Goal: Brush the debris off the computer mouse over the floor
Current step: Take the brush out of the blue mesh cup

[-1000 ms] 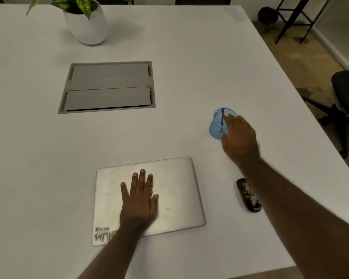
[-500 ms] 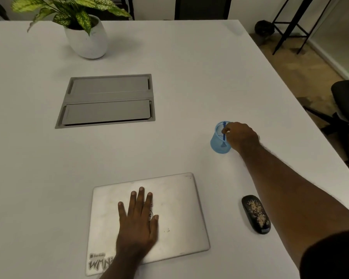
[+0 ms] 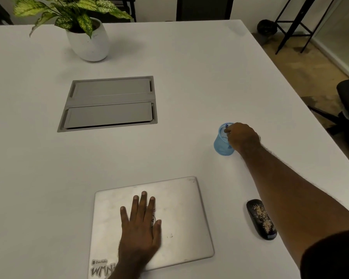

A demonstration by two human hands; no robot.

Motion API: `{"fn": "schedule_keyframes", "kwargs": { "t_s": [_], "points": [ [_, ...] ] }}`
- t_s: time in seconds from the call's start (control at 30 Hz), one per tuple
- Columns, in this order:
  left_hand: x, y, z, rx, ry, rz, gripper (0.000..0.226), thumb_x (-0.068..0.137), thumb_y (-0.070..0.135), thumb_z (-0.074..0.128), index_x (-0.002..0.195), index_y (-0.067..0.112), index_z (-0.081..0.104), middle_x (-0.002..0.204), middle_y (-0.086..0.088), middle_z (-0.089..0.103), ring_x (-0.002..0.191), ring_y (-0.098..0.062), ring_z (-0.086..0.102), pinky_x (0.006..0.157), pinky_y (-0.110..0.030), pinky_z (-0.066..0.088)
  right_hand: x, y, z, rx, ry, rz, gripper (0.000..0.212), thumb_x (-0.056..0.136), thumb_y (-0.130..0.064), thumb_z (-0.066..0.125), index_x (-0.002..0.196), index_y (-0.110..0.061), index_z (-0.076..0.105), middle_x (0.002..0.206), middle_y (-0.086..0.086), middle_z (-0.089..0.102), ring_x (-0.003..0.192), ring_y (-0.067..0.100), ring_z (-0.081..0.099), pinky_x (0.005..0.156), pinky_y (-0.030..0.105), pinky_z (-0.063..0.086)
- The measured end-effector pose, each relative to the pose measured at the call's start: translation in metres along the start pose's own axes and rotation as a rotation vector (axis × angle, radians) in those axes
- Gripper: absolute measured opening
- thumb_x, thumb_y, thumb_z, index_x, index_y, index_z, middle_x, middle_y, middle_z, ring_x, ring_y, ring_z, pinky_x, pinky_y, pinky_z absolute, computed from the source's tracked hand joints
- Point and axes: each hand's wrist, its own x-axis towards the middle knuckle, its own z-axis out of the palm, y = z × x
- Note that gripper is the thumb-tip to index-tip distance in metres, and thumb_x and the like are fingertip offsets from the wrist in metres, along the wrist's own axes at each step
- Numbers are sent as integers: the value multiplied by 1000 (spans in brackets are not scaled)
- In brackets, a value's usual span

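Fingertips of our right hand [image 3: 242,137] pinch the dark blue brush handle [image 3: 226,126] poking from the translucent blue mesh cup [image 3: 222,144] on the white worktop [image 3: 189,77]. Nearer us than that hand, beside its forearm, lies the black computer mouse [image 3: 261,219], speckled with pale debris [image 3: 262,216]. Our left hand [image 3: 140,228] rests spread flat on the closed silver laptop [image 3: 181,218].
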Motion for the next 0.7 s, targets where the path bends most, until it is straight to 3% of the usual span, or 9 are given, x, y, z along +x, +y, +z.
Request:
{"fn": "schedule_keyframes", "kwargs": {
  "t_s": [0.2,0.3,0.37,0.43,0.53,0.6,0.7],
  "points": [
    [0,2,-2,-4,5,-8,67,90,38,40,154,21,26,165,-3,14,152,-23,11,118,-60,11,-27,16,-3,538,310,-100,22,91,-21,57,106,-25,73,117,-1,67,107,22,63,89,31,48],
    [-1,4,-3,34,28,17,64,91,36,38,152,17,32,163,-7,21,150,-27,19,116,-62,16,-48,20,-21,805,448,-123,13,88,-13,65,97,-19,72,108,4,71,81,5,67,77,20,50],
    [-1,4,-3,44,47,24,64,91,36,38,151,15,33,162,-8,23,149,-28,21,116,-62,16,-67,26,-34,1005,497,-101,11,85,-10,69,93,-17,67,98,4,71,72,2,65,72,29,59],
    [-1,4,-3,52,60,22,63,92,36,38,151,15,33,162,-9,23,149,-29,21,116,-61,16,-93,36,-48,1226,512,-61,22,84,-5,71,95,-19,57,95,7,68,77,12,69,71,41,62],
    [-3,3,-3,74,59,29,63,93,36,38,151,14,33,162,-10,22,149,-29,20,116,-62,16,-139,62,-53,1471,487,67,41,87,0,70,115,-21,49,100,10,67,86,16,73,74,31,62],
    [-2,4,-4,64,48,16,62,93,36,37,150,15,35,162,-9,24,149,-29,21,116,-61,16,-168,87,-43,1613,430,170,36,84,-7,73,114,-17,56,103,9,65,93,19,71,78,25,60],
    [4,13,-12,1,23,-67,63,89,40,36,145,15,43,159,-10,31,147,-31,27,114,-62,19,-209,129,-16,1786,352,401,22,78,-18,71,98,-12,64,99,4,66,98,20,72,80,20,57]
  ]
}}
